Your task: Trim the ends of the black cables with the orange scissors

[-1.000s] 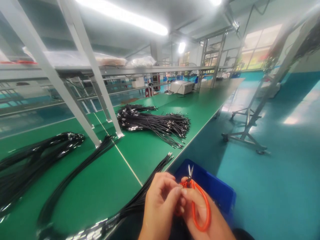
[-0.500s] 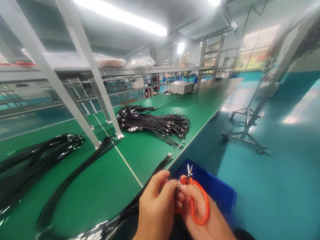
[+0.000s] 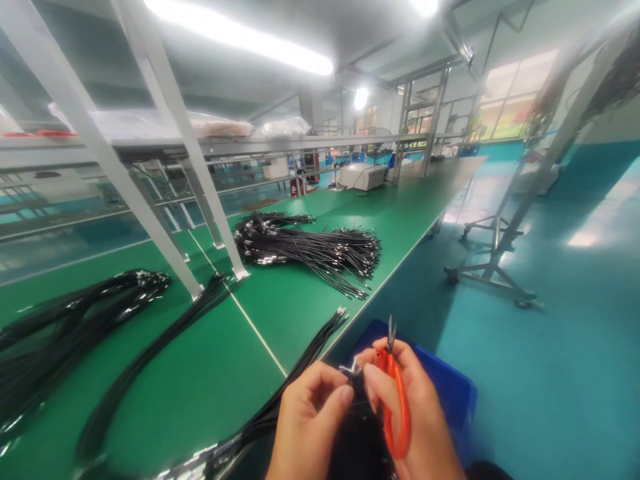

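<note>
My right hand (image 3: 425,413) is closed around a pair of scissors (image 3: 399,417) with orange handles. The scissors' short metal blades point upward and are nearly together. Its thumb and fingertips also reach toward a small whitish strip (image 3: 354,366) between the two hands. My left hand (image 3: 305,417) pinches at this same spot, thumb against fingers, on something dark and small that I cannot make out. Beside it, a bundle of black cables (image 3: 295,377) with pale tips lies along the table edge, passing behind my left hand.
The green table (image 3: 200,373) carries a large pile of black cables (image 3: 320,247) and more coiled cables (image 3: 75,320) at left. Grey posts (image 3: 195,147) hold a shelf. A blue bin (image 3: 457,393) stands below the edge. A wheeled rack (image 3: 493,270) is at right.
My hands have drawn slightly apart, showing the whitish strip between them. The scissors have turned more upright and their blades have come closer together.
</note>
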The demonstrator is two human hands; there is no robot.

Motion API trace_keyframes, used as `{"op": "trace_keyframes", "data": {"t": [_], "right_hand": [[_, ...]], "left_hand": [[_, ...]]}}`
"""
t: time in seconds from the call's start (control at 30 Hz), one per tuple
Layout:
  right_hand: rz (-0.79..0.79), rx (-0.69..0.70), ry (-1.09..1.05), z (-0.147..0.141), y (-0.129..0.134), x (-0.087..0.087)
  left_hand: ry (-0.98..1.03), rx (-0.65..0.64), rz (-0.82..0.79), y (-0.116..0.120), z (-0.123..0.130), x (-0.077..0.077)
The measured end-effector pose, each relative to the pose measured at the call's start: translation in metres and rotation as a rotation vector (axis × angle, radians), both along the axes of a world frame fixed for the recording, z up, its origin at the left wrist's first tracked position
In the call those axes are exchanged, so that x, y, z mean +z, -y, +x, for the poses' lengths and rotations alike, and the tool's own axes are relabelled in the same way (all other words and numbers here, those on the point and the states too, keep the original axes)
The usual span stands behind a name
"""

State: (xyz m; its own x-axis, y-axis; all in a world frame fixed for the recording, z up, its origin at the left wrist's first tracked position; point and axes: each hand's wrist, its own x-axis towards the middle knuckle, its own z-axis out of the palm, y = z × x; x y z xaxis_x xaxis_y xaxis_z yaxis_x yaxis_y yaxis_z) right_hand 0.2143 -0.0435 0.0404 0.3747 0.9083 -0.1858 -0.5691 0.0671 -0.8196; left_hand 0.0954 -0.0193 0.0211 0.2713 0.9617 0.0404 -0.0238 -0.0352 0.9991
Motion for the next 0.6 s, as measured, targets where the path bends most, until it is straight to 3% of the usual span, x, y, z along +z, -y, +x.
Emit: {"op": "trace_keyframes", "data": {"t": [0.17,0.37,0.6], "right_hand": [[0.126,-0.11,0.344,-0.001,-0.002,-0.011],[0.133,-0.149,0.585,0.004,-0.001,-0.025],[0.186,-0.242,0.602,0.012,0.008,-0.02]], "left_hand": [[-0.079,0.063,0.038,0.003,0.004,0.006],[-0.136,0.196,0.132,0.007,0.01,0.008],[-0.309,0.21,0.439,0.008,0.008,0.006]]}}
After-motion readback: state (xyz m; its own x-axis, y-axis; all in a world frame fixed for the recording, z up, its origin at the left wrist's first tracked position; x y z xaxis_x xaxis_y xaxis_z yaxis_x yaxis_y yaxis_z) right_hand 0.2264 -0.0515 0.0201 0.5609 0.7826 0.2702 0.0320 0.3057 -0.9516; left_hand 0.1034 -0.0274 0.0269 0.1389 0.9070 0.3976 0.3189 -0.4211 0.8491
